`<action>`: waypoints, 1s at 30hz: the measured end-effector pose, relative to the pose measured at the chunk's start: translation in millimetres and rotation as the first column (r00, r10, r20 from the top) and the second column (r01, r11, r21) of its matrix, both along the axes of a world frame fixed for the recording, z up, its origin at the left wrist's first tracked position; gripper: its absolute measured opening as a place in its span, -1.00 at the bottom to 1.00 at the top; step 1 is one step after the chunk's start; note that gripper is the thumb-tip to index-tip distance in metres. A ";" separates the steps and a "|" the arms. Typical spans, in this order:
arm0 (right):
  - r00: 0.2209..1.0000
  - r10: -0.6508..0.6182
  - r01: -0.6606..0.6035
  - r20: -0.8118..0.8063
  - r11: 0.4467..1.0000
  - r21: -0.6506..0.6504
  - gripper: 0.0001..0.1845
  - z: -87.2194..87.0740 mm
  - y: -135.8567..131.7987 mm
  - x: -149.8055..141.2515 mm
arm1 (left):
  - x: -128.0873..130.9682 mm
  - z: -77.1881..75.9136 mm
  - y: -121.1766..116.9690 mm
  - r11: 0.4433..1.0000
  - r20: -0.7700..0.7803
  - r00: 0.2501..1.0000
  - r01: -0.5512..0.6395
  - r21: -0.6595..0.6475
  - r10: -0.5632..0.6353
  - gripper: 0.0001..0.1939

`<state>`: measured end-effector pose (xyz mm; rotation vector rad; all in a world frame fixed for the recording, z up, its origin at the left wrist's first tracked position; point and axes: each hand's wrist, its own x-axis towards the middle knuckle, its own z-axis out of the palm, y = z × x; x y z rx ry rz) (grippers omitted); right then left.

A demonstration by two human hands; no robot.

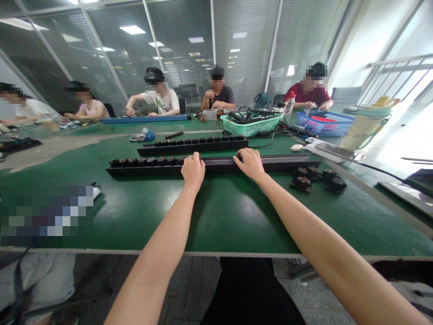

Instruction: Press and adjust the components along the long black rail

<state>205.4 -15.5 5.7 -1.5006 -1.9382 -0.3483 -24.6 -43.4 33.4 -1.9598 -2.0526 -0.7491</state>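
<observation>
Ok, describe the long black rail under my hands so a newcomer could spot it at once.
On the green tabletop, find the nearer long black rail, your left hand and right hand over it. Unlike the farther black rail, whose row of small dark parts reaches nearly to its right end, this one shows bare grey channel beyond your right hand.

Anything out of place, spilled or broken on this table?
I see no spill or breakage. The loose black parts near the closer black rail's right end look scattered, unlike the neat row at its left. Cables lie tangled in the green basket.
</observation>
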 end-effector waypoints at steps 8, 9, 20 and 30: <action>1.000 0.010 -0.010 0.009 0.999 -0.037 -0.75 2.7 0.2 -0.8 | 0.7 0.9 -1.3 1.000 -0.002 1.000 -0.008 -0.009 0.008 -0.68; 1.000 0.010 -0.010 0.009 0.999 -0.041 -0.75 3.1 0.2 -0.8 | 0.6 0.7 -1.2 1.000 -0.002 1.000 -0.006 -0.006 0.006 -0.68; 0.997 0.003 -0.002 0.082 1.000 -0.018 -0.68 3.5 -0.9 -1.4 | 0.9 2.4 -1.7 1.000 0.009 1.000 -0.002 -0.021 0.002 -0.67; 0.992 -0.010 0.013 0.122 1.000 -0.025 -0.67 3.4 -2.0 -1.1 | 0.7 1.6 -2.1 1.000 0.007 1.000 0.001 -0.010 -0.001 -0.69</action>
